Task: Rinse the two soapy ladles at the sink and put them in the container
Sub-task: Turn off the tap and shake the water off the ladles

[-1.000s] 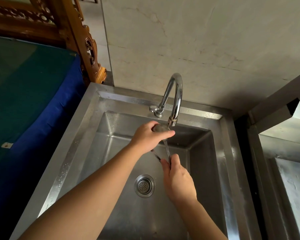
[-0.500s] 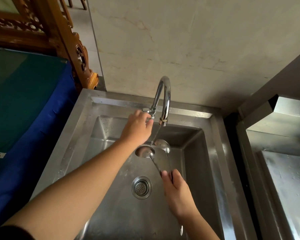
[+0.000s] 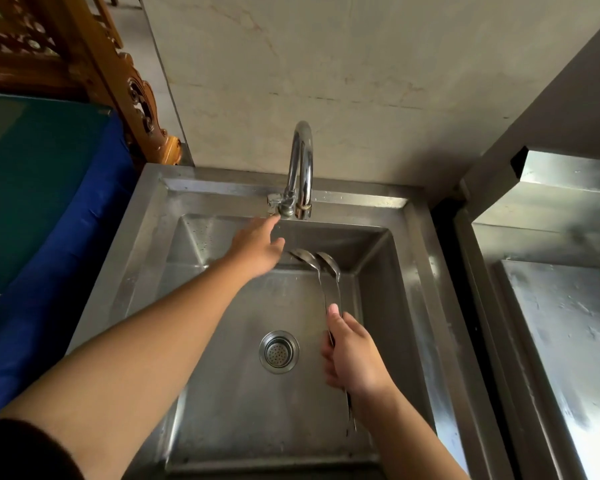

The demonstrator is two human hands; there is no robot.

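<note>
Stainless-steel sink (image 3: 416,271), seen from above; the basin lies beneath both hands, and its drain strainer (image 3: 279,351) sits just to the inner side of the right hand. The gooseneck tap (image 3: 301,161) rises from the rear rim, beyond the left hand, with its small lever (image 3: 273,202) immediately past that hand's fingertips. No stream of water can be made out below the spout, though the glare on the steel makes this uncertain. Left hand (image 3: 257,251): extended toward the lever, fingers loosely spread, holding nothing; whether a fingertip touches the lever cannot be told. Right hand (image 3: 352,355): fingers curled round both handles together, thumb laid along them, so that the two ladles (image 3: 329,292) are clasped as one bundle above the basin floor. Their bowls lie side by side at the far end, just beside the left hand and below the spout; the handle ends project behind the right wrist. The ladles appear to be thin polished metal, hence light, rigid and not fragile, but wet and probably slippery with any remaining soap. A grip at mid-handle, as here, should balance the bowl's weight; a firm wrap is advisable, since two smooth handles may slide against each other. The container is not in view.
</note>
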